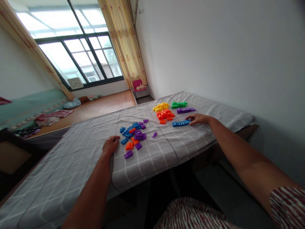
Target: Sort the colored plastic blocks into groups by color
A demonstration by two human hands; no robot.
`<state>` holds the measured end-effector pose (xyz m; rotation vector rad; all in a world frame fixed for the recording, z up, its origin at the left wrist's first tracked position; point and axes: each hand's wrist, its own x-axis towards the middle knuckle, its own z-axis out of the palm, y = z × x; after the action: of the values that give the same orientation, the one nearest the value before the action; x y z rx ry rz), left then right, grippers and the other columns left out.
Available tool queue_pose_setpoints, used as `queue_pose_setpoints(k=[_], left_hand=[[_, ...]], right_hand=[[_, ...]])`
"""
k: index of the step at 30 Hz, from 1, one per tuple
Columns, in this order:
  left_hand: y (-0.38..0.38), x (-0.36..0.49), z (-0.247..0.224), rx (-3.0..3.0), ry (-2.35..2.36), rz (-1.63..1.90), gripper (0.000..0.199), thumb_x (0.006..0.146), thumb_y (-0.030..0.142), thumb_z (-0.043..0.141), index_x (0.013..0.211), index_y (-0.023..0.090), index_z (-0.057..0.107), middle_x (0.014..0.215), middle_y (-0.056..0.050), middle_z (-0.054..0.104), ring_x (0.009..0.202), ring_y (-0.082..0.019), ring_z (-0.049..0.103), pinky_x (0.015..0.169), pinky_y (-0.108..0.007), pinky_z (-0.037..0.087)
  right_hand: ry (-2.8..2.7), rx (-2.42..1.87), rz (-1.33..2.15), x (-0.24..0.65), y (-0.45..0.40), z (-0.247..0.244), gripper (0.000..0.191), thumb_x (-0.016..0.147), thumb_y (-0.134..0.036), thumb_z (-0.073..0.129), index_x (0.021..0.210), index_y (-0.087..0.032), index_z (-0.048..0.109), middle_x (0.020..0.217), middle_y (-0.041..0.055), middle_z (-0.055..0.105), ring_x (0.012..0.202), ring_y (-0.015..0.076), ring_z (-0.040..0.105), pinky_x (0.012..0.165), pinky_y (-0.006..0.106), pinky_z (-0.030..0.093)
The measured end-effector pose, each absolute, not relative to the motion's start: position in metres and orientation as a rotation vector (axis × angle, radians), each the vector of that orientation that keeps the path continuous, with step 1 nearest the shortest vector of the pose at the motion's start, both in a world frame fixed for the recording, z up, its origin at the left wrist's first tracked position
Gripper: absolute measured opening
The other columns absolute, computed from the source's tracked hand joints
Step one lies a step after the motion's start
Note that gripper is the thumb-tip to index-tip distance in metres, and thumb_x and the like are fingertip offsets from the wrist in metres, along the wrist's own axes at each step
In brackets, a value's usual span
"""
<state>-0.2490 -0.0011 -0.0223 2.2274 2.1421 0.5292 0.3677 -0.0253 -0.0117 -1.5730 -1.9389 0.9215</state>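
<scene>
My left hand [111, 144] rests on the checked cloth left of a loose pile, its fingers loosely extended and holding nothing. In that pile lie blue pieces [124, 141], purple pieces [140, 136] and orange pieces [129, 146]. My right hand [197, 119] has its thumb and fingertips closed on the right end of a row of blue pieces [179, 123]. Beyond that row are a purple row [186, 110] and a green group [179, 104]. Left of these sit a yellow group [161, 107] and a red-orange group [165, 114]. A single purple piece [154, 135] lies between pile and rows.
The cloth-covered table [81, 152] borders a white wall [214, 57] on the right. Farther back are a pink chair [137, 84], a curtained window [92, 57] and a wooden platform [107, 103] with crumpled cloths [53, 117] at its left.
</scene>
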Motion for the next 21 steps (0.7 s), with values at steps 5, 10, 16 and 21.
queue_pose_setpoints(k=[5, 10, 16, 21], left_hand=[[0.001, -0.244, -0.016, 2.261, 2.087, 0.459, 0.035, 0.084, 0.027, 0.049, 0.110, 0.021, 0.071, 0.119, -0.009, 0.068, 0.111, -0.024, 0.062, 0.096, -0.032, 0.047], [0.011, -0.245, -0.002, 2.230, 1.930, 0.279, 0.037, 0.077, 0.027, 0.058, 0.110, 0.019, 0.071, 0.115, -0.008, 0.071, 0.110, -0.023, 0.063, 0.097, -0.030, 0.047], [0.028, -0.250, 0.013, 2.263, 1.848, 0.358, 0.036, 0.076, 0.028, 0.062, 0.110, 0.021, 0.072, 0.116, -0.005, 0.071, 0.110, -0.022, 0.063, 0.098, -0.029, 0.046], [0.033, -0.241, -0.002, 2.186, 2.013, 0.531, 0.039, 0.085, 0.022, 0.049, 0.120, 0.019, 0.067, 0.116, -0.007, 0.070, 0.108, -0.020, 0.064, 0.095, -0.028, 0.047]], right_hand=[[-2.045, -1.685, 0.848, 0.358, -0.011, -0.013, 0.082, 0.053, -0.051, 0.081, 0.127, -0.018, 0.063, 0.125, 0.0119, 0.063, 0.105, 0.0279, 0.060, 0.089, 0.034, 0.049], [-2.169, -1.790, 0.648, 0.337, -0.001, -0.016, 0.074, 0.061, -0.053, 0.077, 0.125, -0.019, 0.065, 0.123, 0.0111, 0.065, 0.106, 0.0287, 0.062, 0.093, 0.035, 0.048], [-2.232, -1.816, 0.446, 0.300, -0.006, 0.010, 0.064, 0.070, -0.048, 0.073, 0.127, -0.019, 0.063, 0.127, 0.0121, 0.064, 0.108, 0.0286, 0.063, 0.092, 0.035, 0.049], [-2.361, -1.409, 0.272, 0.202, -0.001, 0.027, 0.038, 0.083, -0.040, 0.063, 0.116, -0.022, 0.069, 0.116, 0.0080, 0.069, 0.105, 0.0239, 0.063, 0.094, 0.036, 0.048]])
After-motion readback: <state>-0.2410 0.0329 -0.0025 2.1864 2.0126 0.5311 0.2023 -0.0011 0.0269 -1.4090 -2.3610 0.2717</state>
